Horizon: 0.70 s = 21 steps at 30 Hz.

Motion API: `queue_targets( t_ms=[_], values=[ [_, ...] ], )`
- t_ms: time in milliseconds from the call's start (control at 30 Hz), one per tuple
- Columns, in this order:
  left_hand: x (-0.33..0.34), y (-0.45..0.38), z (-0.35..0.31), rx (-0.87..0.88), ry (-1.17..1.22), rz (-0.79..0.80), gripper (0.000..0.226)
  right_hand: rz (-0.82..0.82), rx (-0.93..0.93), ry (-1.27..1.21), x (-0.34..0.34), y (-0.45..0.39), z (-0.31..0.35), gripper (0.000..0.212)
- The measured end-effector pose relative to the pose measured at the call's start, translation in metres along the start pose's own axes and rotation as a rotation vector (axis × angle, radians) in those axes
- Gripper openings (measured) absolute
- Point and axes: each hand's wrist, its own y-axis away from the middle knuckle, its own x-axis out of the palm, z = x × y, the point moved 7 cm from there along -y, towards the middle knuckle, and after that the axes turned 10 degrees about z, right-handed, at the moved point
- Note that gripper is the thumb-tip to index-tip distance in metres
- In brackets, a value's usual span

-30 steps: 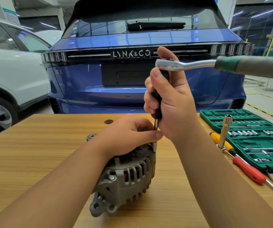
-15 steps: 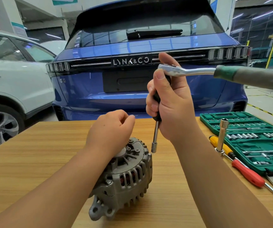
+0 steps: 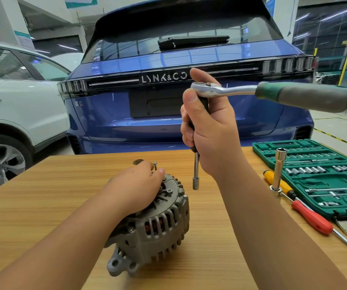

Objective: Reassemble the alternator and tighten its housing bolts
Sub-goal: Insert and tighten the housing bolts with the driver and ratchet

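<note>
A second ago our socket sat on a housing bolt with our left hand (image 3: 139, 183) steadying it; now our right hand (image 3: 212, 130) has lifted the chrome ratchet wrench with its green-and-grey handle (image 3: 273, 94) clear, fingers wrapped around the black extension, and the slim steel socket (image 3: 195, 183) hangs just beside the grey ribbed cast-metal alternator (image 3: 158, 222), touching nothing. The alternator lies on the wooden tabletop (image 3: 42, 195) in front of us. Our left hand has moved to the far edge of the housing, where its fingertips pinch a small steel bolt (image 3: 155, 165) standing upright. We judge that one bolt is done and the next is being started by hand. The blue car (image 3: 189, 114) behind reads "LYNK&CO"; a smaller badge on its left is too blurred to read, and the green plastic socket-set case (image 3: 323, 176) shows no legible writing.
</note>
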Motion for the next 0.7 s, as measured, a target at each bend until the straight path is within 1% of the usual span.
queue_targets(
  t_ms=[167, 233, 300, 367, 433, 500, 533, 567, 600, 633, 700],
  values=[
    [-0.003, -0.002, -0.001, 0.133, -0.003, 0.038, 0.049, 0.011, 0.011, 0.0, 0.001, 0.001, 0.001, 0.024],
    [-0.005, -0.004, -0.002, 0.203, -0.013, 0.072, 0.048, 0.01, 0.008, -0.003, 0.002, 0.001, 0.002, 0.025],
    [-0.006, -0.004, -0.004, 0.279, -0.04, 0.13, 0.042, 0.012, 0.005, -0.003, 0.003, 0.0, 0.002, 0.026],
    [-0.007, -0.001, -0.011, 0.35, -0.087, 0.187, 0.035, 0.021, 0.001, -0.002, 0.004, 0.0, 0.003, 0.026],
    [-0.01, 0.002, -0.019, 0.415, -0.152, 0.22, 0.032, 0.036, 0.003, -0.004, 0.005, 0.001, 0.003, 0.026],
    [-0.011, 0.008, -0.03, 0.466, -0.265, 0.223, 0.036, 0.046, 0.01, -0.001, 0.006, 0.001, 0.002, 0.026],
    [-0.013, 0.01, -0.033, 0.481, -0.331, 0.181, 0.041, 0.049, 0.012, 0.003, 0.007, 0.0, 0.003, 0.026],
    [-0.014, 0.011, -0.036, 0.484, -0.388, 0.11, 0.046, 0.052, 0.011, 0.008, 0.007, 0.0, 0.003, 0.025],
    [-0.015, 0.011, -0.037, 0.447, -0.402, 0.044, 0.051, 0.054, 0.008, 0.014, 0.007, 0.0, 0.003, 0.024],
    [-0.016, 0.01, -0.036, 0.376, -0.352, 0.013, 0.056, 0.055, 0.0, 0.02, 0.006, 0.0, 0.004, 0.021],
    [-0.006, 0.007, -0.03, 0.224, -0.171, 0.051, 0.055, 0.057, -0.018, 0.027, 0.006, 0.0, 0.005, 0.018]
  ],
)
